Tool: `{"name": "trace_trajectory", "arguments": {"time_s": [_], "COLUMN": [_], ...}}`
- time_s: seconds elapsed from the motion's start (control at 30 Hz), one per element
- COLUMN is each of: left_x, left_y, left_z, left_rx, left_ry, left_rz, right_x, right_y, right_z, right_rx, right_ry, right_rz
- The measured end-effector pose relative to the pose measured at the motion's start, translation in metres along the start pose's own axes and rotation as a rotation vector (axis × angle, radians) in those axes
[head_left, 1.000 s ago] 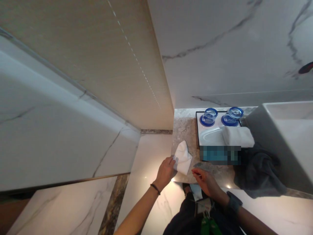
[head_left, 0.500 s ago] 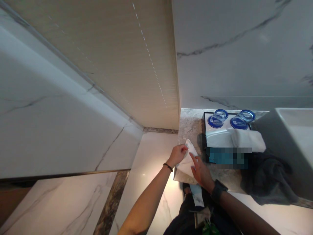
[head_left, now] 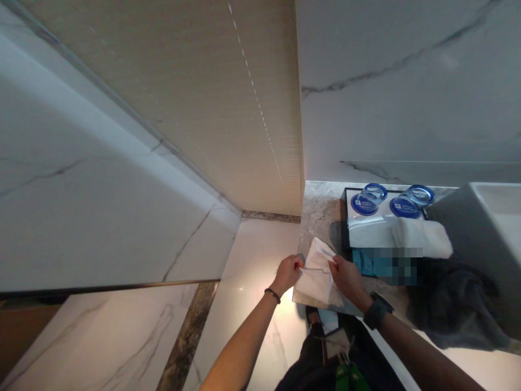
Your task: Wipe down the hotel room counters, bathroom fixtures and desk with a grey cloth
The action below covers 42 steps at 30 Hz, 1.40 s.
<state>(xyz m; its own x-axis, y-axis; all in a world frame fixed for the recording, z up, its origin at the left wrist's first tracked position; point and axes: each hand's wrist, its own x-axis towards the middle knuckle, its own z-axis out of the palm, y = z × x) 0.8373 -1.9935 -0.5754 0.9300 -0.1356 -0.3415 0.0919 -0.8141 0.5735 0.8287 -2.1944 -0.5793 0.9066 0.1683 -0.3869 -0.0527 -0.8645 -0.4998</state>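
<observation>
A thin white cloth (head_left: 315, 282) lies partly on the grey stone counter, its far part folded up with a crease across the middle. My left hand (head_left: 288, 273) pinches the cloth's left edge at that crease. On the opposite side, my right hand (head_left: 348, 278) grips the right edge between thumb and fingers, just left of the tray. Whether the cloth is fabric or thick tissue I cannot tell.
A black-rimmed tray (head_left: 347, 217) holds two glasses (head_left: 374, 193) on blue coasters and a rolled white towel (head_left: 425, 237). Blue packets (head_left: 364, 263) lie at its front. A dark grey towel (head_left: 456, 304) hangs over the counter edge (head_left: 321, 203) beside a white basin (head_left: 468, 222).
Both hands have moved apart to opposite edges of the cloth. Its pointed far corner is now a broad folded flap. The view has shifted slightly.
</observation>
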Motion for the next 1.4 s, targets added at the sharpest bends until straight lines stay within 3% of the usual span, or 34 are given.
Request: {"name": "trace_trajectory", "arguments": {"time_s": [0.17,0.27,0.37,0.43,0.53,0.63,0.73,0.87,1.0,1.1,1.23,1.3,1.4], "left_x": [-0.006,-0.017,-0.035,-0.047,-0.055,-0.05,-0.038,-0.031,-0.037,-0.046,-0.057,-0.059,-0.054], "left_y": [-0.008,-0.029,-0.047,-0.046,-0.024,0.004,0.018,0.016,0.009,0.004,-0.005,-0.004,0.014], "left_z": [-0.031,-0.055,-0.064,-0.058,-0.033,-0.004,0.012,0.008,-0.001,-0.006,-0.035,-0.067,-0.133], "left_rx": [-0.041,-0.019,0.027,0.085,0.19,0.306,0.449,0.564,0.616,0.633,0.592,0.524,0.327], "left_ry": [0.09,0.104,0.095,0.097,0.024,-0.129,-0.172,-0.151,-0.173,-0.203,-0.313,-0.317,-0.267], "left_rz": [0.005,-0.002,-0.031,-0.042,0.05,0.167,0.149,0.186,0.274,0.346,0.289,0.232,0.186], "right_x": [-0.027,-0.053,-0.078,-0.088,-0.09,-0.083,-0.08,-0.093,-0.116,-0.124,-0.113,-0.102,-0.083], "right_y": [0.015,0.032,0.05,0.058,0.062,0.058,0.054,0.063,0.083,0.087,0.07,0.059,0.045], "right_z": [0.006,0.02,0.036,0.044,0.05,0.049,0.042,0.038,0.048,0.05,0.016,-0.017,-0.08], "right_rx": [0.075,0.1,0.094,0.07,0.015,-0.033,-0.064,-0.072,0.007,0.16,0.438,0.503,0.623], "right_ry": [-0.006,-0.032,-0.05,-0.045,-0.012,0.032,0.057,0.067,0.11,0.126,0.083,0.059,-0.028], "right_rz": [0.044,0.071,0.084,0.078,0.037,-0.063,-0.183,-0.343,-0.547,-0.473,-0.243,-0.216,-0.192]}}
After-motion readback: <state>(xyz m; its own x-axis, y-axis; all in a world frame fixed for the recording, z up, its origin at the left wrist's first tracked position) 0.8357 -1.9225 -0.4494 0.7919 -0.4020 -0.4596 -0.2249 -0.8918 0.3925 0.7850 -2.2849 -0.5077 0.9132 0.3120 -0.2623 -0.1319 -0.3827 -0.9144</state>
